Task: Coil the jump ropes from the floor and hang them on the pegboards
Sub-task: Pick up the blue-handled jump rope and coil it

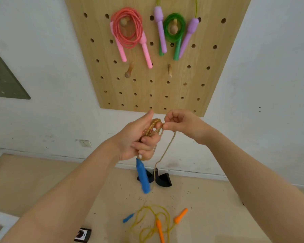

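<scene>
My left hand grips several loops of a tan braided jump rope, and its blue handle dangles just below the fist. My right hand pinches the same rope beside the loops; a loose strand trails from it down toward the floor, where the other blue handle lies. The wooden pegboard on the wall carries a coiled pink rope and a coiled green rope with purple handles next to it. Two bare pegs stick out lower down.
A yellow rope with orange handles lies tangled on the floor below my hands. A black object sits against the wall base, a wall socket to the left, a dark green board at far left.
</scene>
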`<state>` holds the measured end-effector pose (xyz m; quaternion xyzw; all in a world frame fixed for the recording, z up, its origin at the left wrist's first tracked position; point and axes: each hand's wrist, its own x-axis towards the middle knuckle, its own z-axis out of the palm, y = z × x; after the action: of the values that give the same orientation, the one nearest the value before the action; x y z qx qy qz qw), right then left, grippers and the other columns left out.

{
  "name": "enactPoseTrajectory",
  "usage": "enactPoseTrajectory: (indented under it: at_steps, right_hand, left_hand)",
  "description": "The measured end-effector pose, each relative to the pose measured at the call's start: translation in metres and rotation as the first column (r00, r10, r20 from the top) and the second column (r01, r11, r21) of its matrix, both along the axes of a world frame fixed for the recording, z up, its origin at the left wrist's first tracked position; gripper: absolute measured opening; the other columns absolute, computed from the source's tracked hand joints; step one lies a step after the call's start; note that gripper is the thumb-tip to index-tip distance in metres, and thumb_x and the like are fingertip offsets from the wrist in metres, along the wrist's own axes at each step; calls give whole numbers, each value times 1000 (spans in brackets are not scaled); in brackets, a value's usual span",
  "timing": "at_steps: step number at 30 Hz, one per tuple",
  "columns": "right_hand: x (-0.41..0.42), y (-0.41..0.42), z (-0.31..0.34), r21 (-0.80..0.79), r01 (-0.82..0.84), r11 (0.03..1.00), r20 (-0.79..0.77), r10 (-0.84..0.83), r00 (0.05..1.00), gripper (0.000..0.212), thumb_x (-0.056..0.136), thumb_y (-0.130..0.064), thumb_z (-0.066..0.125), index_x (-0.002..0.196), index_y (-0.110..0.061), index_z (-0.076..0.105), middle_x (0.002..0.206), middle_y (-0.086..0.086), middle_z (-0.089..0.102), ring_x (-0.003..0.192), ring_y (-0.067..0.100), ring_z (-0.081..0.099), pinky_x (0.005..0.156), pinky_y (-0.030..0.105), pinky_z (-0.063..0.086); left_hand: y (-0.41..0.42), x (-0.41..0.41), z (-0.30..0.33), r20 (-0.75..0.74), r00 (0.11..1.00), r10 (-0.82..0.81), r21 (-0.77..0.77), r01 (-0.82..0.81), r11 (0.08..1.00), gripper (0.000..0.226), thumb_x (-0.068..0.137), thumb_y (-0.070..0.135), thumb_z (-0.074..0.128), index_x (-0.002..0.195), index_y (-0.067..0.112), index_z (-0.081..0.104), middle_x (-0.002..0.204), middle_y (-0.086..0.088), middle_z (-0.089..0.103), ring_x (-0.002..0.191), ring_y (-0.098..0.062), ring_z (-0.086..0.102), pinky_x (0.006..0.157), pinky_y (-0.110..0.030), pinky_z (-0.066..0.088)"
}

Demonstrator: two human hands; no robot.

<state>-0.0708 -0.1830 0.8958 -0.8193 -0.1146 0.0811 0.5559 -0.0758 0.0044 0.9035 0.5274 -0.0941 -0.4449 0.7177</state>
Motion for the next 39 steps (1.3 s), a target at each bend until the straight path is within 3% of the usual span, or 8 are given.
enactPoseTrajectory:
  at_steps: [5,12,16,21,29,31,35,39]
  right_hand:
    - [-8,-12,-14,103,53,993,58,-60,997,16,81,-8,68,71,-15,58,65,5,47,59,8,42,58,11,39]
    - [-15,-40,-38,137,22,990,-202,6,979,30,97,-28,46,82,-10,65,61,-2,46,58,10,43,72,28,48]
    - [-33,-43,-42,-62,-132,989,-337,104,936,27,98,-25,46,93,-13,69,61,0,44,55,13,38,61,23,44]
    - [-43,-24,-8,-284,-448,848,-327,354,876,26,95,-27,51,118,-22,63,63,-1,52,45,7,41,53,22,40]
    - [-34,-37,46,-308,-300,903,-33,305,952,11,87,-13,63,90,-16,73,58,-15,60,51,0,46,52,18,41]
    - [-31,-40,46,-180,-236,955,42,247,968,15,86,-11,63,86,-21,74,74,-6,69,61,6,49,56,20,40]
    - [-17,-28,33,25,51,998,172,-55,984,8,86,-15,65,79,-18,70,66,-1,61,54,4,42,53,16,34]
    - [-2,-21,10,-58,255,965,171,-242,955,35,81,-37,68,72,-3,63,54,-6,44,50,7,36,49,19,31]
  left_hand:
    - [-18,-7,-3,-17,985,-172,258,170,951,46,87,60,32,76,17,43,38,9,24,27,-2,15,36,-13,20]
    - [-40,-24,20,122,969,216,-441,-142,886,31,91,38,34,72,17,46,38,11,27,27,-2,24,41,-16,42]
    - [-40,-9,12,178,751,635,-260,-587,767,34,101,34,27,74,17,38,40,9,27,35,-9,34,72,-31,55]
    - [-46,-1,-23,622,614,486,196,-723,662,31,101,35,28,99,9,45,45,2,50,70,-20,67,93,-43,47]
    - [-34,-4,-32,670,726,156,449,-563,694,40,100,37,26,121,8,43,61,1,45,59,-19,67,68,-30,46]
    - [-28,-10,-33,545,813,206,351,-445,824,40,101,38,24,117,9,46,54,3,42,35,-13,43,79,-37,54]
    - [-29,-20,-17,304,937,169,76,-201,977,65,90,60,18,98,9,57,62,-2,55,27,-5,20,37,-18,33]
    - [-16,-14,-3,142,984,-108,-367,154,917,53,79,61,55,85,8,59,55,-1,53,28,-3,24,35,-12,29]
